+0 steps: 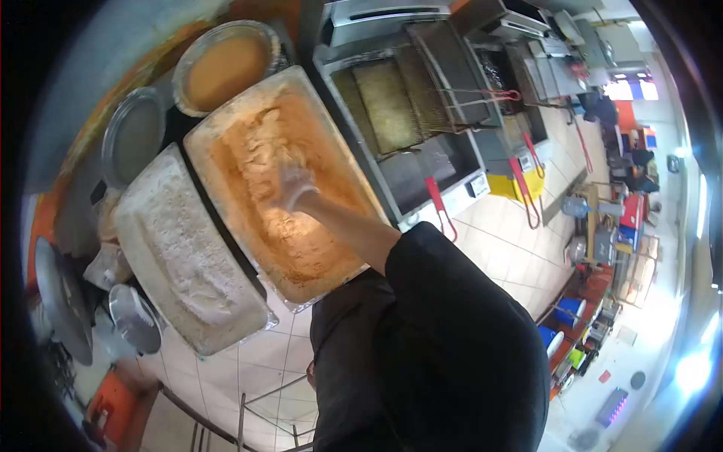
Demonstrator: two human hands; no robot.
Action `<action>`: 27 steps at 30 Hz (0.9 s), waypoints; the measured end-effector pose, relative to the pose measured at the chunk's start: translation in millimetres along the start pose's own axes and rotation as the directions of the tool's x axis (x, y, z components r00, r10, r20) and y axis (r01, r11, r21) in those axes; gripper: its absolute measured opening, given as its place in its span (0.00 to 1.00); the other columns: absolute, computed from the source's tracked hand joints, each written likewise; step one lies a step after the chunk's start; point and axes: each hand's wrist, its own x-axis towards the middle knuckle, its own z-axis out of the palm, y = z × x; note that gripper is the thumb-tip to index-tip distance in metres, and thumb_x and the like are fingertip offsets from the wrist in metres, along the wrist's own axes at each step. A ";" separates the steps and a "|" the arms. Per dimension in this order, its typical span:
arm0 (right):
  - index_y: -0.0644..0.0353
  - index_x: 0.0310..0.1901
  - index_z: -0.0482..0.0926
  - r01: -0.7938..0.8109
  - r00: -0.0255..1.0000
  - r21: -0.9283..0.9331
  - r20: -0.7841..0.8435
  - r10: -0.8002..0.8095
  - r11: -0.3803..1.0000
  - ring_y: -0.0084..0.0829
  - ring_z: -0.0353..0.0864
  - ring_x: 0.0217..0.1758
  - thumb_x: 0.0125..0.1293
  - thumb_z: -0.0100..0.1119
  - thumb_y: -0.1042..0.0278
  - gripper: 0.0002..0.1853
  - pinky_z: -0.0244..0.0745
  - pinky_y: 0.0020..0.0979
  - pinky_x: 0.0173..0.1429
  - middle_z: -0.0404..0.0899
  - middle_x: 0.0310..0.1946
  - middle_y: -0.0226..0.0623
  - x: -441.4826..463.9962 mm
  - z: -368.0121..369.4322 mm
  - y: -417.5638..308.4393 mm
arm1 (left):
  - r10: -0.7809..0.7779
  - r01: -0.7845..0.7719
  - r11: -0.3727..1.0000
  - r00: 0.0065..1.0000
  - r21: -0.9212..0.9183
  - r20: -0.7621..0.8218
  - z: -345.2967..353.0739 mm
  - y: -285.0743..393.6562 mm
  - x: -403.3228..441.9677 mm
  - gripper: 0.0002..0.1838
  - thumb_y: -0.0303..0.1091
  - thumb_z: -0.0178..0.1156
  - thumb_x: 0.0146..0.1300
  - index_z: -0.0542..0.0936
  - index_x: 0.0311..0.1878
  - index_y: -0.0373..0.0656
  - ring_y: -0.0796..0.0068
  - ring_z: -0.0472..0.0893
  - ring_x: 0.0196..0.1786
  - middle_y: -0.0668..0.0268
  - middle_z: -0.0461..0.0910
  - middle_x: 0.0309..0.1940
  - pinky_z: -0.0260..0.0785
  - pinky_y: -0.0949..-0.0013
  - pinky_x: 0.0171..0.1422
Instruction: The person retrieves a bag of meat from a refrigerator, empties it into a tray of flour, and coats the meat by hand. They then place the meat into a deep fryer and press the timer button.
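My right hand (295, 187), in a thin whitish glove, reaches into a deep tub (352, 177) of orange-tinted flour (301, 245). It touches a row of flour-coated pieces (265, 143) along the middle of the tub; their kind is not clear. Its fingers are blurred and partly lost against the coating, so their grip does not show. Only a small bit of what looks like my left hand (310, 374) shows beside my dark clothing, its fingers hidden. Beside the orange tub stands a second tub (226, 320) of white flour (188, 248).
A round bowl of orange liquid (226, 71) and a bowl of greyish liquid (134, 135) stand behind the tubs. To the right are deep fryers (392, 169) with baskets, whose red handles (437, 202) stick out. A metal rack (260, 410) stands low on the tiled floor (489, 252).
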 end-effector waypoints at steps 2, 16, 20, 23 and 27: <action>0.66 0.62 0.34 -0.015 0.975 -0.065 0.221 0.029 0.998 0.55 0.42 0.65 0.47 0.52 0.42 0.52 0.44 0.52 0.62 0.42 0.61 0.61 -2.2 10.4 -2.5 | 0.012 -0.012 1.000 1.000 0.001 -0.005 -2.4 2.2 -0.8 0.19 0.38 0.48 0.59 0.64 0.51 0.39 0.64 0.75 0.37 0.54 0.73 0.38 0.69 0.65 0.40; 0.65 0.52 0.67 0.130 0.988 -0.433 0.129 -0.081 0.892 0.38 0.57 0.61 0.57 0.47 0.59 0.24 0.59 0.32 0.57 0.53 0.61 0.47 87.7 8.8 8.9 | -0.013 0.013 1.000 0.999 0.004 -0.038 2.8 -5.8 -34.5 0.21 0.40 0.48 0.59 0.63 0.52 0.39 0.63 0.74 0.39 0.54 0.73 0.39 0.68 0.63 0.42; 0.75 0.56 0.53 0.022 0.998 -0.213 -0.048 -0.033 0.977 0.41 0.65 0.52 0.51 0.50 0.44 0.42 0.65 0.35 0.50 0.61 0.52 0.51 130.6 -0.8 7.9 | -0.016 0.016 1.000 0.999 -0.004 -0.052 4.0 -9.2 -44.5 0.21 0.41 0.47 0.59 0.63 0.52 0.39 0.63 0.74 0.39 0.54 0.73 0.40 0.68 0.62 0.42; 0.73 0.60 0.46 -0.054 0.984 -0.236 0.150 0.092 0.970 0.43 0.57 0.61 0.49 0.49 0.36 0.50 0.59 0.35 0.57 0.51 0.60 0.52 111.2 -27.8 -25.9 | -0.017 0.017 1.000 0.998 0.001 -0.058 6.3 -13.4 -51.2 0.22 0.41 0.47 0.59 0.63 0.53 0.39 0.63 0.74 0.39 0.54 0.73 0.40 0.67 0.62 0.42; 0.70 0.58 0.51 -0.047 0.974 -0.268 -0.227 -0.016 0.962 0.48 0.59 0.59 0.56 0.44 0.45 0.38 0.57 0.39 0.59 0.53 0.60 0.51 135.0 73.7 -4.5 | -0.017 0.018 1.000 0.998 0.013 -0.062 10.6 -20.6 -57.9 0.22 0.42 0.47 0.59 0.63 0.53 0.39 0.63 0.74 0.40 0.54 0.72 0.40 0.67 0.61 0.43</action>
